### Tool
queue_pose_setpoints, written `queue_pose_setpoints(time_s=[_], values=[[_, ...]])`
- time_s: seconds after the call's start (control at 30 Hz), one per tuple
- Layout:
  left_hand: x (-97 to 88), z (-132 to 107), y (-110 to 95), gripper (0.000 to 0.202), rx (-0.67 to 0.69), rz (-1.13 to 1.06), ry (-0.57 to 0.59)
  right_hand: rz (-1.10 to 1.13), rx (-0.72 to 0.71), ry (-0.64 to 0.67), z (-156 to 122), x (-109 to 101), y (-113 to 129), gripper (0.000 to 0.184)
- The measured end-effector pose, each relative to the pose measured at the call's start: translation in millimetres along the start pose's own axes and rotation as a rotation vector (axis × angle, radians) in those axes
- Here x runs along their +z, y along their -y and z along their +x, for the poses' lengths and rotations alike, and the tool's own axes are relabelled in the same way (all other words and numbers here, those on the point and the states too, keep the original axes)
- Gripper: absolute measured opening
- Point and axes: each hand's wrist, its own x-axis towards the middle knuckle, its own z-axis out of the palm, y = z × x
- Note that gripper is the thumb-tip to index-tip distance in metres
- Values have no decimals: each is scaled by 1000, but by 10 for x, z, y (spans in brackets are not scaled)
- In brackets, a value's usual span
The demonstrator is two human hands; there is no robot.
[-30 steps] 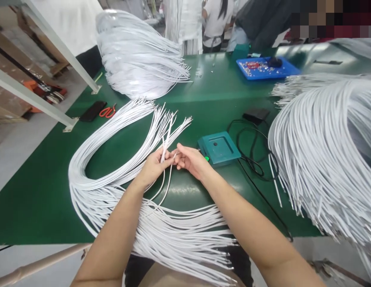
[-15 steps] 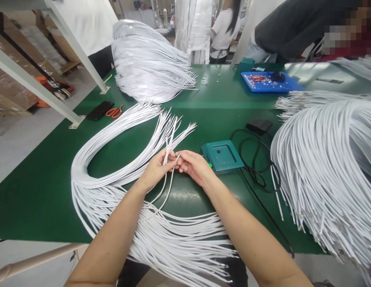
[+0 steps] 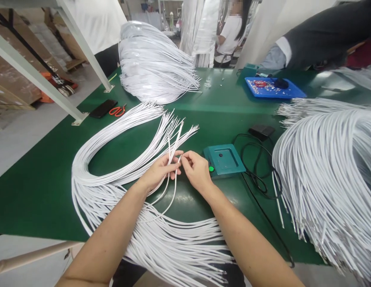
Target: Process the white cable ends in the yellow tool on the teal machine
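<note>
My left hand [image 3: 159, 172] is closed around a few thin white wires [image 3: 172, 151] whose ends stick up past its fingers. My right hand [image 3: 196, 169] pinches the tip of one of these wires right beside the left fingertips. Both hands hover over the green table [image 3: 38, 187], just left of a small teal box [image 3: 223, 159] with a green button. A big looped bundle of white wires [image 3: 113, 139] curves from the hands round to the table's near edge, where the other wire ends fan out.
A large heap of white wires [image 3: 326, 167] fills the right side, another pile [image 3: 152, 67] lies at the back. Black cable [image 3: 257, 175] and a black pedal [image 3: 261, 130] sit right of the box. Red scissors [image 3: 117, 110], a phone [image 3: 102, 108], a blue tray [image 3: 273, 88] and other people are further back.
My hands have stayed together on the wire ends; the right fingers shifted slightly along the wire tip. The view has tilted up a little, so everything sits lower in the picture.
</note>
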Motion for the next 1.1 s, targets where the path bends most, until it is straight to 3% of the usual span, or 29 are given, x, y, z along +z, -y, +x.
queue_pose_setpoints(time_s=[0.1,0.23,0.37,0.5,0.87,1.1], values=[[-50,32,-1,40,-84,-123,6,-415,-275,10,-9,-12,7,29],[-88,67,10,38,-87,-125,-21,-673,-412,85,28,-81,50,29],[-78,83,48,44,17,75,-93,-767,-361,105,72,-236,63,15],[-75,86,99,43,39,251,-114,-817,-294,223,96,-353,-8,9],[-81,117,147,39,8,381,-143,-769,-312,341,248,-397,-92,8],[-77,131,180,40,-9,430,-184,-770,-301,315,269,-362,-128,8]])
